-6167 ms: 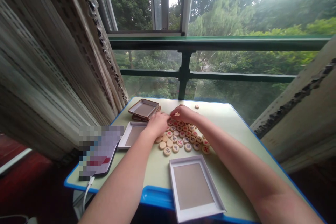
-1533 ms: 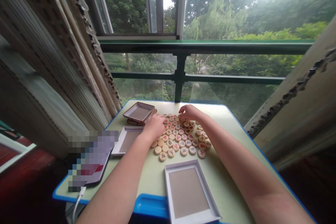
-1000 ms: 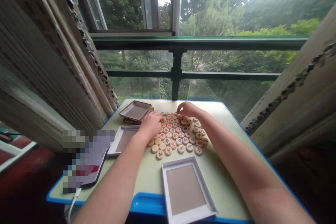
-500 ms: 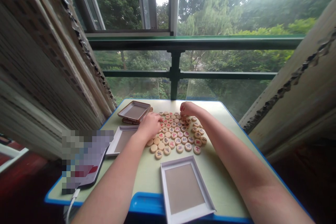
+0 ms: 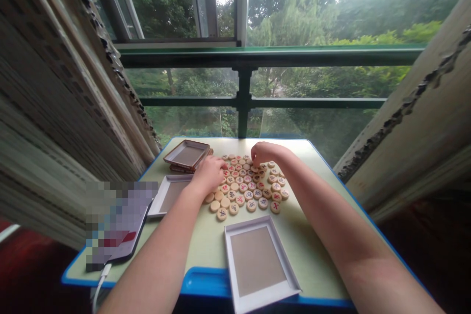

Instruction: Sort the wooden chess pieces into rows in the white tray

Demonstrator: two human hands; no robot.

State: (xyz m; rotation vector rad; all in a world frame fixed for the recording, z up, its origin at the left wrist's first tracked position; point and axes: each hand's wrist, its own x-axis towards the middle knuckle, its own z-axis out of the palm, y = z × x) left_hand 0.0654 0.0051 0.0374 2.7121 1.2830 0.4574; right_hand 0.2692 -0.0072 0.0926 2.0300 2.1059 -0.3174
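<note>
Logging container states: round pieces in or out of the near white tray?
Out: the visible round pieces lie spread on the table beyond the white tray, whose grey-brown floor shows bare.

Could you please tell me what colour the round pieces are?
The round pieces are pale tan, many with red or dark characters; head view.

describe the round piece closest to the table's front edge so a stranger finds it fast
On the pale table by the window, find the spread of round pieces beyond the front white tray. At its near left corner lies the piece, closer to the front edge than any other, its dark character unlike the blank discs just behind it.
</note>
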